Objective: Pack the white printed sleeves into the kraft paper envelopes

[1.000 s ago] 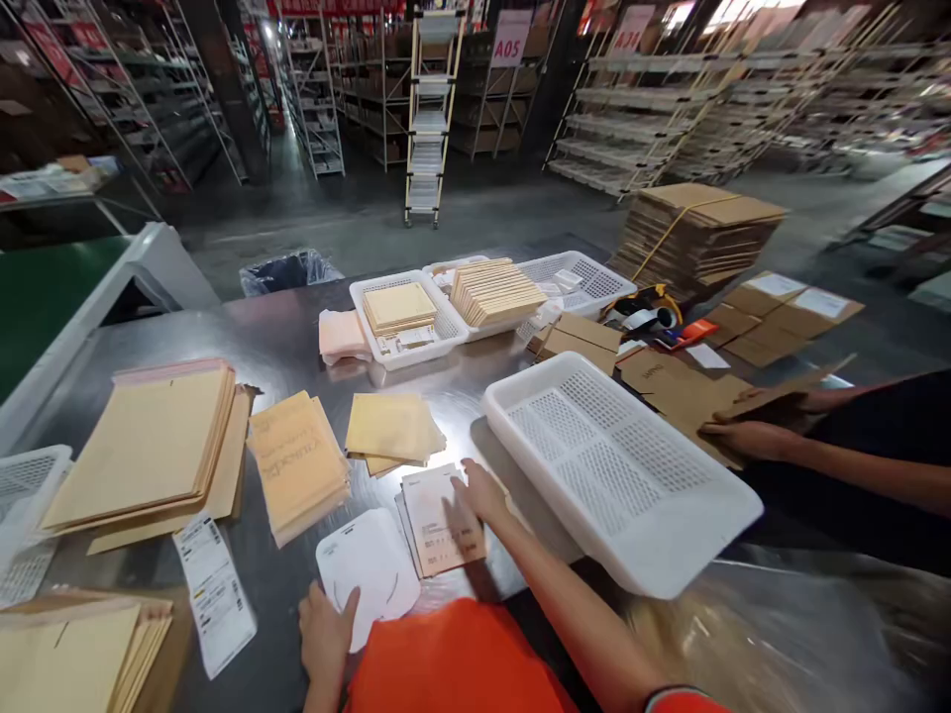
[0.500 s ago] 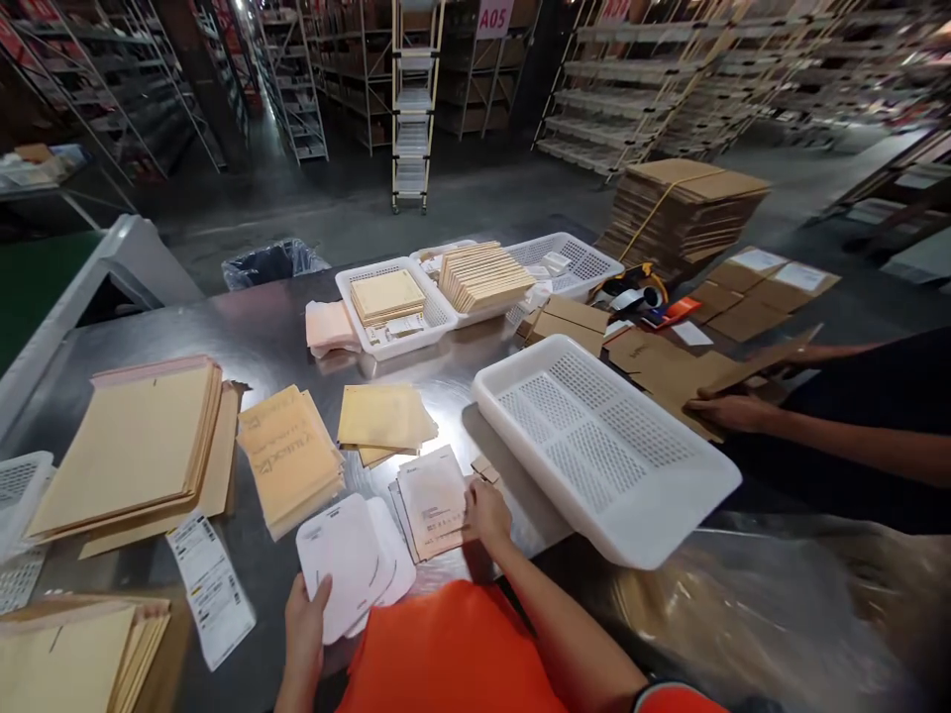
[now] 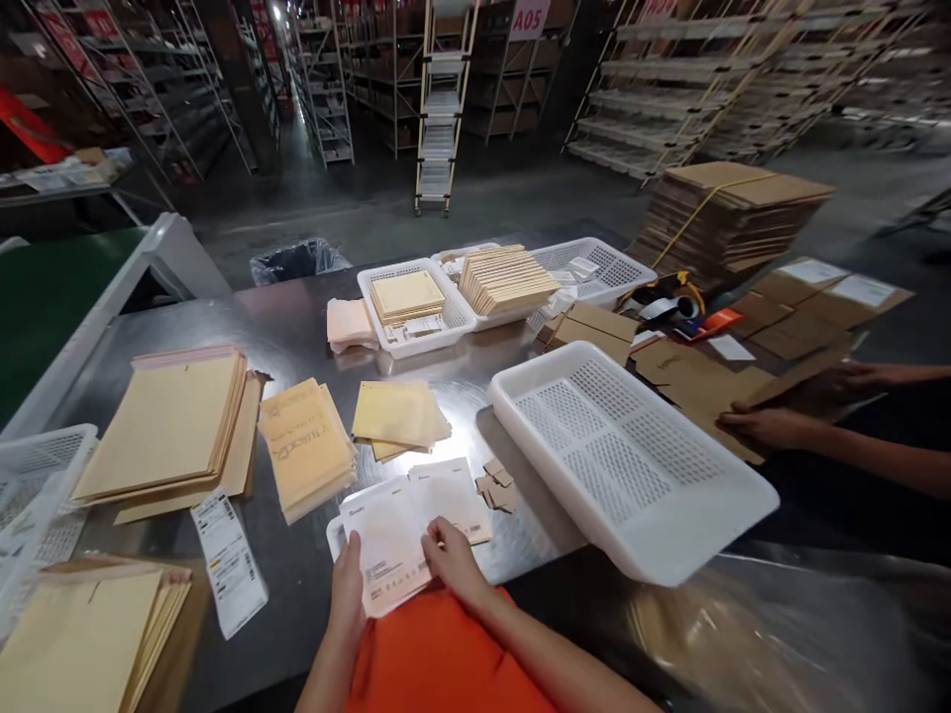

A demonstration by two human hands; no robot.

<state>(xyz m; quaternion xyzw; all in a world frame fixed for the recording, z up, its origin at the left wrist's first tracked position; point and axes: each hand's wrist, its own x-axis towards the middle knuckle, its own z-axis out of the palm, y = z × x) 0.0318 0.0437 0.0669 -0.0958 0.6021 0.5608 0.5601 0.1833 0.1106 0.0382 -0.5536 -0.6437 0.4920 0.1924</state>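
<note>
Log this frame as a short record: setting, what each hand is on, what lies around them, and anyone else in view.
setting: steel packing table in a warehouse with shelving aisles
left hand: grips the near left edge of the white packets
right hand: fingers on the same packets, at their near right edge
beside the hands: small cardboard scraps, padded envelopes, label slip
to the right: empty white basket, tilted
other person: hand on flat cardboard

Envelope stacks left of tray, baskets behind
</note>
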